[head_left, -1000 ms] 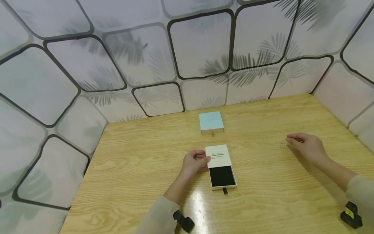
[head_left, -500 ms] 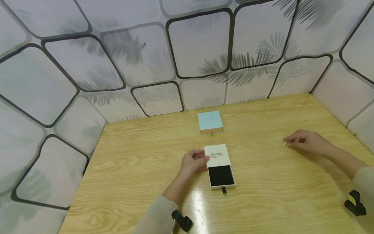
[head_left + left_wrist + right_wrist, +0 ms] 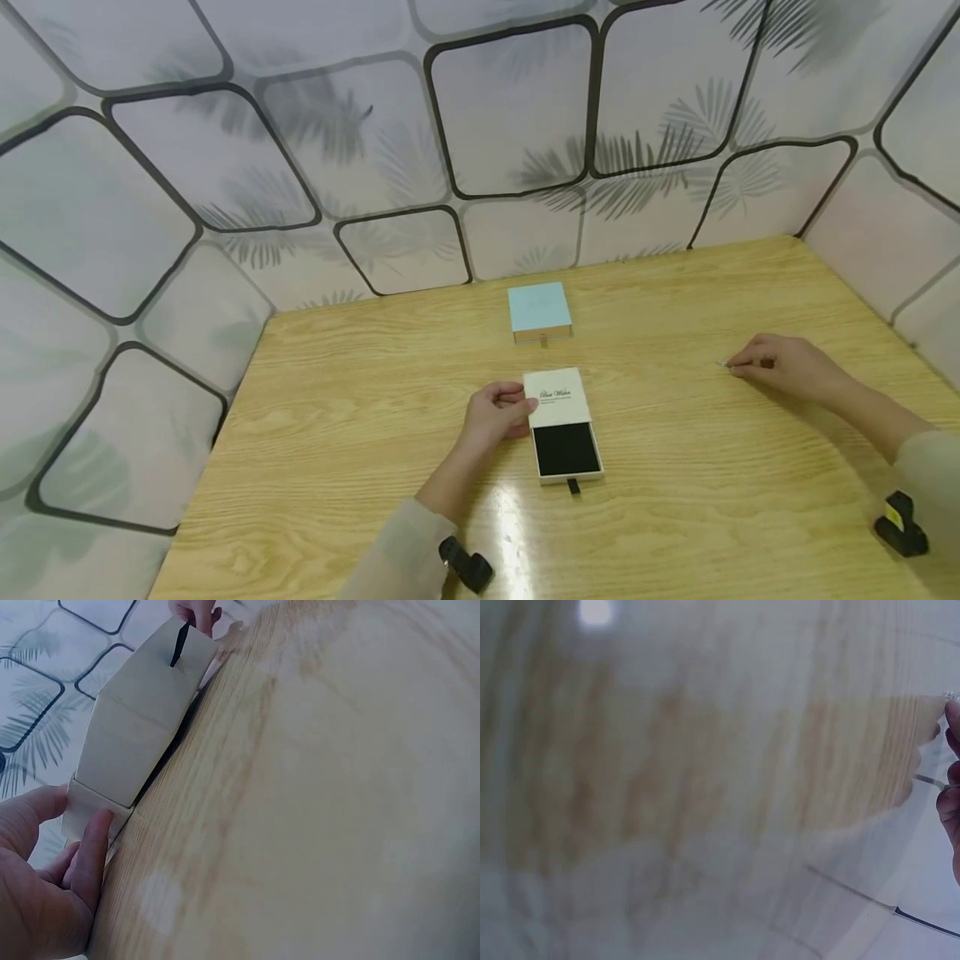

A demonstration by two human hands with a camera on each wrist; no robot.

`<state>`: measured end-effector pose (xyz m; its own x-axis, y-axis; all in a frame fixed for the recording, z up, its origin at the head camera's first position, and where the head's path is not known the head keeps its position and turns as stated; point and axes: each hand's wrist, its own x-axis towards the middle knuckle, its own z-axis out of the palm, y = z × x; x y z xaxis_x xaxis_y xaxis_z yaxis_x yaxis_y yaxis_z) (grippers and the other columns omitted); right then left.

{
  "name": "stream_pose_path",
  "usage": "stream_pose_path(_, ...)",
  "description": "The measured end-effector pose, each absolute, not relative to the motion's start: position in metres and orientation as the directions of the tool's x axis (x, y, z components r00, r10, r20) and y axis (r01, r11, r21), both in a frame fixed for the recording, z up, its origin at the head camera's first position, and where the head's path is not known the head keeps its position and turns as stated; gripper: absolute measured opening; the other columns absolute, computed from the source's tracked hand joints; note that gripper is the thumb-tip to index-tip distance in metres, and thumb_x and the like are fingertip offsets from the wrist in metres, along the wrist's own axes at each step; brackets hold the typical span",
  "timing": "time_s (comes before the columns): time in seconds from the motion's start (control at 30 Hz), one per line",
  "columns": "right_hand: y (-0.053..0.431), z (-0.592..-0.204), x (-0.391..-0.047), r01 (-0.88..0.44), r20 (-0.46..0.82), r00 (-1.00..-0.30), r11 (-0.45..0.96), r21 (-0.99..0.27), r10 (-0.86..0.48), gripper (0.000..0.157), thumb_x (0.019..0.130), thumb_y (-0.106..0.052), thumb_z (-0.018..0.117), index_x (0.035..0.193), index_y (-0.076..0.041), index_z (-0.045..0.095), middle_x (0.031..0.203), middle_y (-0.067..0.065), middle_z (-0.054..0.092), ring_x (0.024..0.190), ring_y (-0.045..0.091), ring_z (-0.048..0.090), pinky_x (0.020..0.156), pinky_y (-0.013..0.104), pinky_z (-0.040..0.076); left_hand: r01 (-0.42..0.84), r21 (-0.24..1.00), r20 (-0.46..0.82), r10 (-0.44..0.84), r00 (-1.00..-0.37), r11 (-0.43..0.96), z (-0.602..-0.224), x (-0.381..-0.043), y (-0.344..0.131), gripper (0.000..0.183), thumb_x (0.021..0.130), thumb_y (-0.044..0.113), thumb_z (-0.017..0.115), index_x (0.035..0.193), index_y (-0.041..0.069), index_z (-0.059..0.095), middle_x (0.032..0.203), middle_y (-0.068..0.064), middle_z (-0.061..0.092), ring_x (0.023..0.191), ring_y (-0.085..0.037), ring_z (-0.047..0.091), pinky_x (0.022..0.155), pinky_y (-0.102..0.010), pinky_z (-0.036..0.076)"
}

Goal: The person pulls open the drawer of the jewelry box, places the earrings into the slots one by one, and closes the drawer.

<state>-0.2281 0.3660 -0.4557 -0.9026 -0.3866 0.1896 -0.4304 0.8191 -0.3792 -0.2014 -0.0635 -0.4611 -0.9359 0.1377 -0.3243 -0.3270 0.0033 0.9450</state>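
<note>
The wood-grain table carries 1 light-blue box near its far edge and 1 partly slid-out white drawer box farther from that edge.

White box (part-open), shiny trinket

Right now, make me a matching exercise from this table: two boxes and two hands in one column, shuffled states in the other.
1. Rear box
2. Front box
3. Left hand
4. Right hand

A. Pinching a tiny shiny thing
B. Partly slid open, black lining showing
C. Holding the side of a box
D. Light blue on top, closed

Pairs: 1-D, 2-B, 3-C, 4-A
</note>
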Motion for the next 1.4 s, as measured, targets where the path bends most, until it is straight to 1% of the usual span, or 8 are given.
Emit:
stream_pose_path(0.2,0.365,-0.46,-0.225,-0.477,0.278,-0.873,0.819,-0.32,-0.4,0.011,0.077,-0.006,0.076,0.083,-0.014,0.072,0.074,-0.01,0.062,0.061,-0.008,0.045,0.048,0.019,0.043,-0.332,0.943,-0.327,0.155,-0.932,-0.008,-0.46,-0.202,-0.065,0.044,0.084,0.008,0.071,0.121,-0.006,0.053,0.102,-0.008,0.053,0.084,-0.016,0.056,0.072,-0.036,0.06)
stream_pose_path(0.43,0.362,-0.458,-0.222,-0.47,0.236,-0.879,0.832,-0.295,-0.413,0.01,0.077,-0.007,0.076,0.084,-0.011,0.069,0.072,-0.012,0.057,0.061,-0.008,0.042,0.048,0.02,0.042,-0.335,0.942,-0.33,0.176,-0.928,-0.002,-0.439,-0.194,-0.065,0.041,0.085,0.005,0.068,0.12,-0.01,0.052,0.099,-0.008,0.052,0.083,-0.015,0.055,0.074,-0.036,0.059)
stream_pose_path(0.53,0.355,-0.457,-0.216,-0.438,0.261,-0.894,0.83,-0.344,-0.364,0.009,0.078,-0.007,0.076,0.083,-0.01,0.069,0.071,-0.011,0.058,0.06,-0.007,0.042,0.048,0.019,0.041,-0.333,0.943,-0.328,0.179,-0.928,0.003,-0.433,-0.191,-0.064,0.041,0.085,0.006,0.068,0.12,-0.009,0.053,0.099,-0.008,0.053,0.083,-0.014,0.055,0.075,-0.036,0.059)
stream_pose_path(0.73,0.329,-0.448,-0.202,-0.292,0.217,-0.955,0.754,-0.588,-0.201,0.008,0.086,-0.015,0.07,0.088,-0.006,0.071,0.073,-0.007,0.063,0.057,0.002,0.048,0.046,0.019,0.042,-0.318,0.948,-0.315,0.173,-0.933,0.009,-0.453,-0.199,-0.065,0.043,0.084,0.008,0.07,0.121,-0.007,0.053,0.101,-0.009,0.053,0.084,-0.015,0.056,0.072,-0.036,0.06)
stream_pose_path(0.87,0.312,-0.447,-0.197,-0.316,0.238,-0.948,0.714,-0.624,-0.211,0.006,0.085,-0.014,0.071,0.088,-0.009,0.071,0.074,-0.005,0.064,0.056,0.004,0.049,0.046,0.018,0.041,-0.316,0.949,-0.313,0.165,-0.935,0.011,-0.463,-0.202,-0.066,0.044,0.084,0.01,0.071,0.122,-0.005,0.054,0.102,-0.008,0.053,0.084,-0.015,0.056,0.07,-0.034,0.06)
stream_pose_path(1.23,0.274,-0.447,-0.185,-0.553,0.49,-0.817,0.653,-0.518,-0.303,0.019,0.072,0.0,0.079,0.081,-0.015,0.072,0.068,-0.014,0.058,0.052,-0.002,0.038,0.044,0.011,0.034,-0.314,0.949,-0.311,0.175,-0.934,0.013,-0.465,-0.201,-0.067,0.045,0.084,0.012,0.071,0.122,-0.005,0.053,0.103,-0.008,0.053,0.086,-0.015,0.056,0.073,-0.035,0.059)
stream_pose_path(1.37,0.262,-0.449,-0.184,-0.687,0.622,-0.698,0.574,-0.444,-0.355,0.005,0.081,-0.019,0.075,0.08,-0.016,0.072,0.068,-0.014,0.058,0.054,-0.004,0.036,0.046,0.008,0.031,-0.31,0.95,-0.309,0.166,-0.936,0.02,-0.466,-0.201,-0.067,0.044,0.084,0.012,0.072,0.12,-0.004,0.054,0.103,-0.009,0.054,0.086,-0.016,0.057,0.072,-0.034,0.059)
stream_pose_path(1.4,0.259,-0.449,-0.184,-0.723,0.658,-0.659,0.548,-0.42,-0.364,0.012,0.084,-0.026,0.072,0.079,-0.015,0.072,0.068,-0.012,0.059,0.055,-0.004,0.035,0.046,0.007,0.031,-0.313,0.95,-0.312,0.165,-0.936,0.018,-0.466,-0.201,-0.067,0.044,0.083,0.012,0.072,0.12,-0.004,0.055,0.102,-0.009,0.054,0.086,-0.016,0.057,0.072,-0.034,0.059)
